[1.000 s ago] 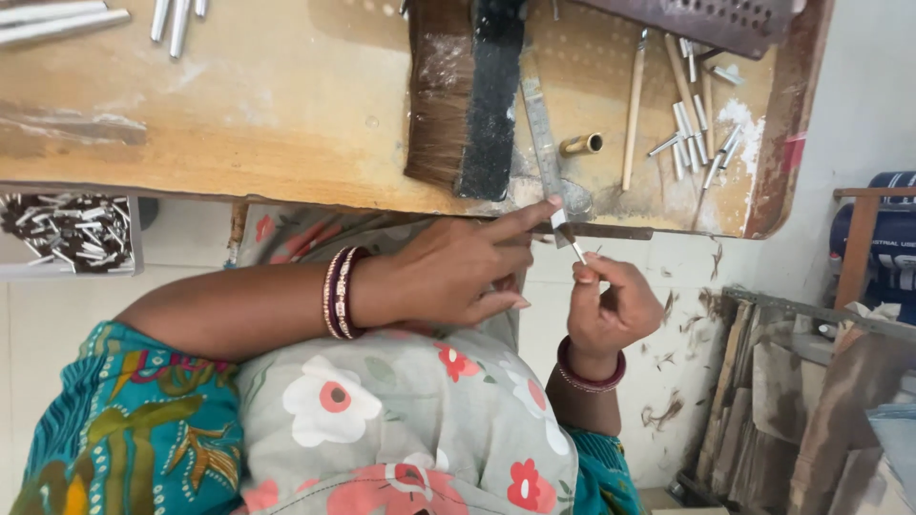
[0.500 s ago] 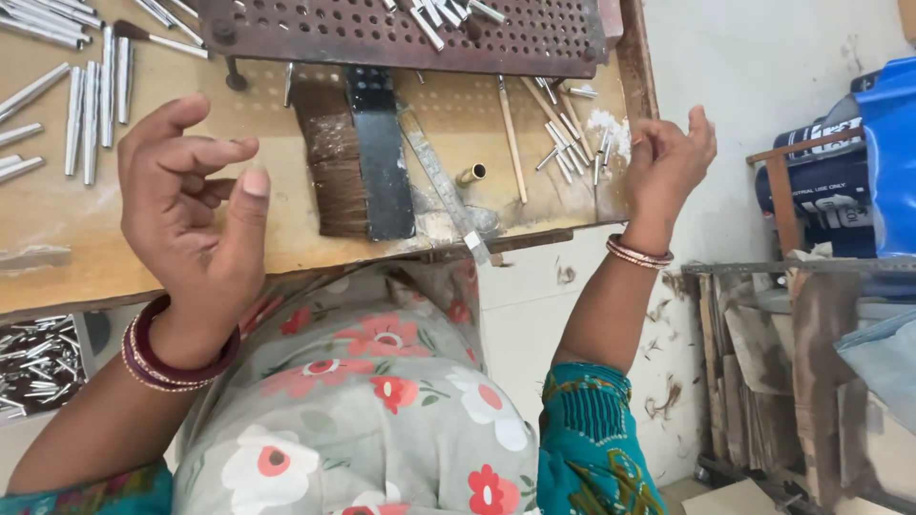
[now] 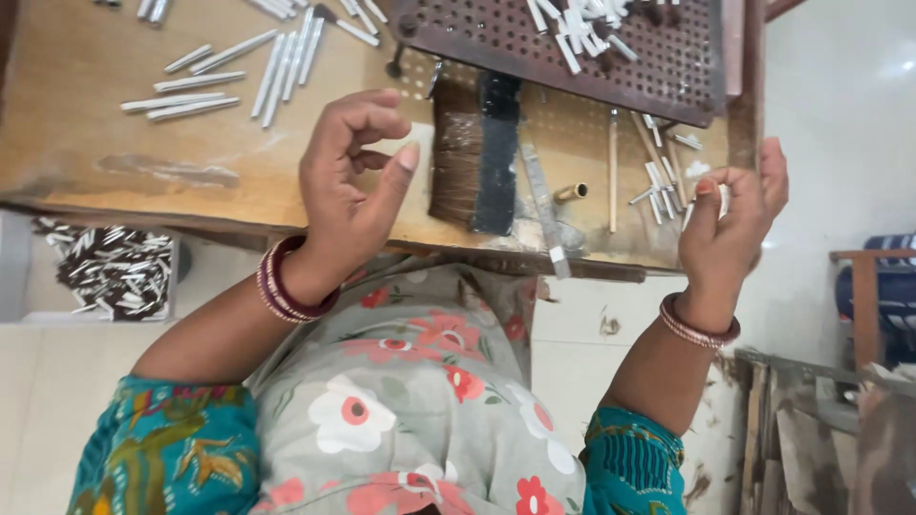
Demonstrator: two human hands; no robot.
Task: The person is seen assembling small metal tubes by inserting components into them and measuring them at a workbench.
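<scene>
Half a second ago both hands were raised apart over the bench edge, and they remain so; the view has merely slid a little, so more of the bench's left part shows. The left hand is empty, its fingers loosely curled and the thumb standing out, above the near edge of the worn wooden workbench. The right hand, well apart at the right end, pinches a short white stick between thumb and fingers, as it seemed to before.

Between the hands lies a flat brown-bristled brush with a black band, and just right of it a thin grey metal strip and a small brass tube. At the far side a rusty perforated metal tray holds a scatter of short white sticks. More long white sticks lie loose on the bench at far left. Below the bench at left, a pale box is heaped with dark and white sticks.
</scene>
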